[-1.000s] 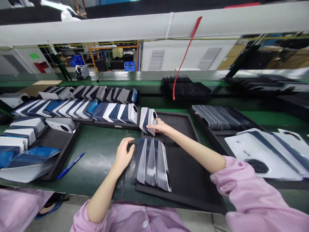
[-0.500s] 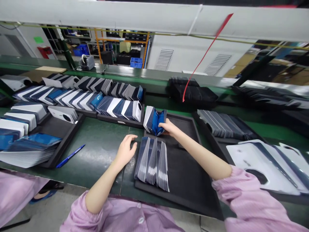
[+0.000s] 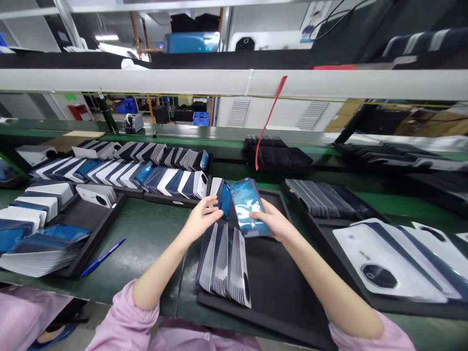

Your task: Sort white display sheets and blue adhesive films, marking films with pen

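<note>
My right hand (image 3: 273, 222) grips a small stack of phone back panels (image 3: 248, 207) whose front face carries shiny blue film. It tilts the stack above the black tray (image 3: 285, 287). My left hand (image 3: 202, 218) has its fingers stretched out, at the near edge of a row of panels (image 3: 216, 186) in the tray's far left part. A blue-filmed panel (image 3: 225, 200) faces me at the end of that row; whether the fingertips press on it I cannot tell. Closer to me, another row of panels (image 3: 224, 265) leans on edge along the tray's left side.
Trays of white, grey and dark panels (image 3: 120, 168) line the left and back. A blue pen (image 3: 103, 257) lies on the green table (image 3: 146, 243). On the right are larger white panels (image 3: 383, 263) and a grey stack (image 3: 321, 197). A red strip (image 3: 268, 122) hangs ahead.
My right hand has lifted blue-filmed panels out of the far row and turned them to face me. My left hand has moved up and right to that row. The camera view has tilted upward.
</note>
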Motion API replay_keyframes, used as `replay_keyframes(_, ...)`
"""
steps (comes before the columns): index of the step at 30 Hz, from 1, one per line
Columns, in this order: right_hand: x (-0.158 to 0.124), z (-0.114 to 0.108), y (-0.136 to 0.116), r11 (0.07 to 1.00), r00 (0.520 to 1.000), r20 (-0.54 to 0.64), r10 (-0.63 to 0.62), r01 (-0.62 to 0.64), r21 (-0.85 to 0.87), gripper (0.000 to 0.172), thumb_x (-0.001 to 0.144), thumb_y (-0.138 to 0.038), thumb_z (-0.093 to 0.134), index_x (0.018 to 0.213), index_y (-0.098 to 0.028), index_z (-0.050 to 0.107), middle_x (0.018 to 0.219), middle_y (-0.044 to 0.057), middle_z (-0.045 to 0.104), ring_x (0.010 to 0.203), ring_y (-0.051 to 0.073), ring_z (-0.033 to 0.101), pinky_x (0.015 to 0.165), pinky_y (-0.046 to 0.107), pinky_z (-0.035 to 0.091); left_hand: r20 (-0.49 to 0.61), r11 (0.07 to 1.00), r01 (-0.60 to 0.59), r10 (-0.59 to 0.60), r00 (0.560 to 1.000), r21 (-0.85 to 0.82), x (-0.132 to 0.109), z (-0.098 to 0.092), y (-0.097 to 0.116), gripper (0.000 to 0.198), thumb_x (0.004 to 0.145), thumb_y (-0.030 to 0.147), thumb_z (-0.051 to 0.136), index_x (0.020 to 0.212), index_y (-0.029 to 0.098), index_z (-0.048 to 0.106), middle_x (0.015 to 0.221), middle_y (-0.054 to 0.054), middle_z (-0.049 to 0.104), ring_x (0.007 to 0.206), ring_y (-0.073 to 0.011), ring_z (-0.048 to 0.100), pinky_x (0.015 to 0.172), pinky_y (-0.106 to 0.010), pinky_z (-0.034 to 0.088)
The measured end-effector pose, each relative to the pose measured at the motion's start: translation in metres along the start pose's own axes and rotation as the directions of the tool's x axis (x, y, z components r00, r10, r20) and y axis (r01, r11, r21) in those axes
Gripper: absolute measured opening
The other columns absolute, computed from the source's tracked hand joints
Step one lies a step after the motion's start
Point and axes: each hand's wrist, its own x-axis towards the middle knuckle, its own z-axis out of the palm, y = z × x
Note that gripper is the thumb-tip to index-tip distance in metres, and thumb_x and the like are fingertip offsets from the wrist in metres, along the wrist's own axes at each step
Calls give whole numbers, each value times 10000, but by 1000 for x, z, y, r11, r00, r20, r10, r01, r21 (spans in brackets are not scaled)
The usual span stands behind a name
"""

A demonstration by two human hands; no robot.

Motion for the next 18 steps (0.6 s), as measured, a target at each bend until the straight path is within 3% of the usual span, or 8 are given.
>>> replay_keyframes(2,-20,7,-8,961,964,61,-260,265,-84,523,732,-201,651,1252,-208,594,1263,92,704,1181,327,656,1036,489,526,101,997,23,-15,995,-76,9,22,24,876,752,455,803,1463,166,379,1475,-244,520,1224,-327,648,1000,-476,548)
replay_keyframes(4,-39,16,-14,802,833,119,-540,552,-229,532,830,-210,585,1360,-218,539,1354,108,649,1273,316,604,1120,527,455,259,968,68,-3,966,-243,11,44,43,1001,704,495,839,1482,151,312,1471,-253,512,1255,-347,624,1040,-498,519)
replay_keyframes(5,-47,20,-15,721,776,126,-618,624,-301,552,870,-189,540,1419,-227,492,1385,118,618,1300,306,585,1131,535,447,302,948,72,26,953,-309,9,54,50,979,700,510,841,1456,145,336,1451,-243,531,1278,-349,606,1070,-497,497)
replay_keyframes(7,-60,27,-15,633,735,108,-670,640,-435,616,906,-144,478,1507,-248,392,1414,146,569,1331,308,554,1118,561,461,296,926,33,86,951,-375,4,67,59,860,726,521,821,1388,153,413,1415,-205,562,1297,-338,588,1111,-476,464)
replay_keyframes(9,-70,29,-13,587,737,105,-668,608,-534,692,916,-157,495,1568,-250,284,1425,186,526,1351,344,521,1081,603,485,249,934,-23,118,961,-356,-2,72,62,759,750,517,801,1338,165,474,1399,-178,570,1258,-322,609,1094,-454,479)
replay_keyframes(13,-80,15,-12,525,700,238,-674,680,-512,893,914,-413,655,1617,-238,133,1479,221,434,1314,372,527,988,561,565,242,932,-9,103,965,-362,-5,62,61,761,717,516,820,1327,167,529,1312,-157,623,1066,-289,689,916,-410,579)
replay_keyframes(15,-81,3,-17,538,659,275,-700,740,-403,726,937,-492,625,1554,-258,324,1344,171,539,1123,299,632,848,435,626,319,889,112,40,947,-445,-3,55,61,773,712,539,811,1335,166,546,1210,-143,681,965,-274,719,811,-387,607)
replay_keyframes(18,-75,-14,-28,528,585,63,-809,770,-358,262,972,-356,606,1221,-275,616,1025,69,624,840,197,636,663,307,580,509,793,335,-36,860,-510,1,49,60,722,711,571,788,1271,149,617,1169,-165,717,881,-284,744,711,-371,618)
